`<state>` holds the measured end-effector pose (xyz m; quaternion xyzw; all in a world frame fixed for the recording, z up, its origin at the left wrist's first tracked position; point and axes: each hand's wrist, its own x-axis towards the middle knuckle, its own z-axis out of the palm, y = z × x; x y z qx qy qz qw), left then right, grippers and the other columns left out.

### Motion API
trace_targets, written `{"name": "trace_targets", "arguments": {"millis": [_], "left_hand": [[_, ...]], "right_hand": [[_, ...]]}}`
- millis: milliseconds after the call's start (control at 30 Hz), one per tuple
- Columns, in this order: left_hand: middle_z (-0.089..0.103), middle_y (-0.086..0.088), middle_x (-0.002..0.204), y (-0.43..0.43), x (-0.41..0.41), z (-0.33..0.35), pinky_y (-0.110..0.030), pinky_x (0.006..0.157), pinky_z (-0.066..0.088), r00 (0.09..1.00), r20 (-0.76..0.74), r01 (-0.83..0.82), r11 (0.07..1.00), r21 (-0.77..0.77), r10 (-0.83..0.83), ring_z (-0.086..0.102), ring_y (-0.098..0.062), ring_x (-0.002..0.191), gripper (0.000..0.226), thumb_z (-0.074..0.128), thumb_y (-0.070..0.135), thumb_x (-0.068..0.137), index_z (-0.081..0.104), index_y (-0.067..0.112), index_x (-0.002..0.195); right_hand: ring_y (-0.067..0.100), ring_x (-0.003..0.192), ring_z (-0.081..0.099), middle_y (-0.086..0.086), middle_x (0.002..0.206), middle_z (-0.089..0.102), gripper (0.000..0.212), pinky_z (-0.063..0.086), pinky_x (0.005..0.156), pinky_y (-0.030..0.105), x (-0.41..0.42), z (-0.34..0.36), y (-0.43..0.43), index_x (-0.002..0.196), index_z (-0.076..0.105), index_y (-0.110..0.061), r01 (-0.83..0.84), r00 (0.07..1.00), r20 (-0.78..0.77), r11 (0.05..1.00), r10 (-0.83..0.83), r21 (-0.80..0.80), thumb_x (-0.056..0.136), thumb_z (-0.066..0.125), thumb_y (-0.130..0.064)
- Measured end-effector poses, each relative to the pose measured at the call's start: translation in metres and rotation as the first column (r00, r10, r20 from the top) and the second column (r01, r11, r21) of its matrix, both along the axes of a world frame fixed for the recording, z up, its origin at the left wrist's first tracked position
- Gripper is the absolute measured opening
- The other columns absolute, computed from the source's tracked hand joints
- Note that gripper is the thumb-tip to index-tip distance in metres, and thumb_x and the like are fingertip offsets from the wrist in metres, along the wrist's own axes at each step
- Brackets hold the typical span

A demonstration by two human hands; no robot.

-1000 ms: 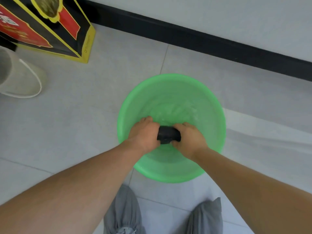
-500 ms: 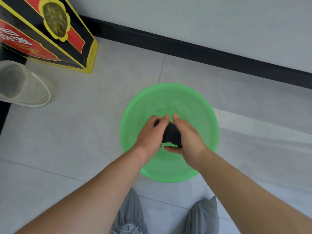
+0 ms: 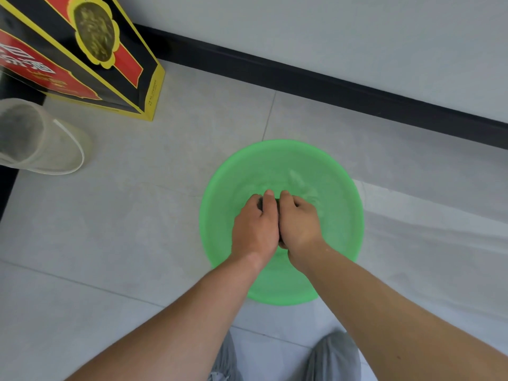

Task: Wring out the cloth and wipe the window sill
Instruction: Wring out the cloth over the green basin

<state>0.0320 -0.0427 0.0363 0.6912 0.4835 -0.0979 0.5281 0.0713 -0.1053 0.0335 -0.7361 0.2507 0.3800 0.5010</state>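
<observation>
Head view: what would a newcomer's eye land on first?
The bright green basin on the grey tiled floor, mid-frame, with the left hand and right hand pressed together over it, gripping a dark cloth that barely shows between them. Next comes the black, red and yellow box at upper left, with a translucent container just below it at the left edge.
</observation>
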Motion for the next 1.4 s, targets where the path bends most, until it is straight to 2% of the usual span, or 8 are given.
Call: {"name": "trace_targets", "arguments": {"millis": [400, 533, 633, 767, 867, 1000, 1200, 1400], "left_hand": [[0.051, 0.002, 0.063, 0.0, -0.006, 0.006, -0.032, 0.056, 0.037, 0.999, 0.01, 0.045, 0.999, 0.011, -0.045, 0.048, -0.018, 0.06, 0.033, 0.042, 0.03, 0.1, 0.045, 0.015, 0.07], [0.063, 0.002, 0.098, 0.002, -0.017, 0.017, -0.032, 0.067, 0.053, 0.996, 0.065, -0.043, 0.976, -0.214, 0.058, 0.062, -0.014, 0.086, 0.011, 0.053, 0.036, 0.094, 0.061, 0.029, 0.094], [0.055, 0.002, 0.126, 0.0, -0.029, 0.019, -0.039, 0.081, 0.059, 0.983, 0.172, -0.011, 0.944, -0.33, 0.071, 0.061, -0.015, 0.11, 0.032, 0.057, 0.049, 0.081, 0.061, 0.045, 0.113], [0.066, 0.002, 0.091, -0.009, -0.03, 0.031, -0.039, 0.071, 0.052, 0.96, 0.248, 0.131, 0.991, 0.005, -0.128, 0.064, -0.015, 0.084, 0.034, 0.041, 0.057, 0.09, 0.057, 0.027, 0.094], [0.067, 0.001, 0.076, -0.017, -0.022, 0.038, -0.043, 0.069, 0.051, 0.98, 0.181, 0.072, 0.994, 0.082, -0.086, 0.064, -0.023, 0.076, 0.042, 0.033, 0.055, 0.094, 0.053, 0.019, 0.082], [0.065, 0.001, 0.072, -0.012, -0.015, 0.035, -0.041, 0.067, 0.049, 0.992, 0.116, 0.037, 0.994, 0.101, -0.048, 0.063, -0.025, 0.075, 0.046, 0.035, 0.055, 0.094, 0.054, 0.017, 0.076], [0.051, 0.007, 0.05, -0.003, -0.005, 0.032, -0.03, 0.052, 0.031, 0.994, 0.111, -0.019, 0.997, 0.074, 0.01, 0.049, -0.015, 0.053, 0.043, 0.049, 0.039, 0.097, 0.046, 0.016, 0.061], [0.045, 0.008, 0.049, 0.001, -0.004, 0.031, -0.031, 0.051, 0.032, 0.981, 0.192, 0.01, 0.999, 0.032, -0.016, 0.041, -0.013, 0.05, 0.04, 0.05, 0.031, 0.097, 0.044, 0.013, 0.061]], "right_hand": [[0.021, 0.054, 0.035, 0.001, 0.056, 0.039, 0.032, 0.033, 0.048, 0.027, -0.003, 0.007, -0.005, 0.063, 0.041, -0.015, -0.008, 1.0, 0.01, 1.0, 0.007, 0.013, 0.094, 0.047, -0.018], [0.02, 0.081, 0.063, 0.003, 0.094, 0.064, 0.009, 0.059, 0.069, 0.041, -0.011, 0.03, -0.023, 0.099, 0.06, -0.021, 0.067, 0.998, -0.008, 0.989, -0.067, 0.132, 0.098, 0.054, -0.028], [0.019, 0.086, 0.067, 0.003, 0.101, 0.066, 0.013, 0.061, 0.067, 0.041, -0.015, 0.041, -0.033, 0.105, 0.066, -0.018, 0.102, 0.992, 0.049, 0.971, -0.115, 0.215, 0.098, 0.057, -0.024], [0.006, 0.062, 0.058, -0.009, 0.068, 0.063, 0.027, 0.05, 0.057, 0.028, -0.019, 0.048, -0.025, 0.081, 0.065, -0.017, -0.009, 0.989, 0.144, 0.99, -0.012, 0.141, 0.098, 0.055, -0.036], [0.016, 0.068, 0.063, 0.006, 0.072, 0.068, 0.041, 0.055, 0.067, 0.038, -0.018, 0.049, -0.012, 0.079, 0.063, -0.009, -0.018, 0.991, 0.131, 0.996, 0.006, 0.086, 0.097, 0.054, -0.045], [0.037, 0.075, 0.066, 0.021, 0.082, 0.069, 0.045, 0.056, 0.069, 0.05, -0.012, 0.043, -0.007, 0.083, 0.062, -0.002, -0.003, 0.995, 0.101, 0.998, -0.004, 0.071, 0.094, 0.055, -0.045], [0.023, 0.059, 0.049, 0.009, 0.06, 0.056, 0.039, 0.035, 0.051, 0.032, -0.002, 0.037, 0.0, 0.064, 0.061, -0.017, 0.043, 0.999, -0.013, 0.99, -0.042, 0.131, 0.098, 0.05, -0.032], [0.023, 0.065, 0.047, 0.017, 0.071, 0.054, 0.035, 0.037, 0.058, 0.039, -0.005, 0.034, 0.005, 0.081, 0.052, 0.003, 0.079, 0.996, 0.026, 0.991, -0.082, 0.112, 0.084, 0.048, -0.033]]}}
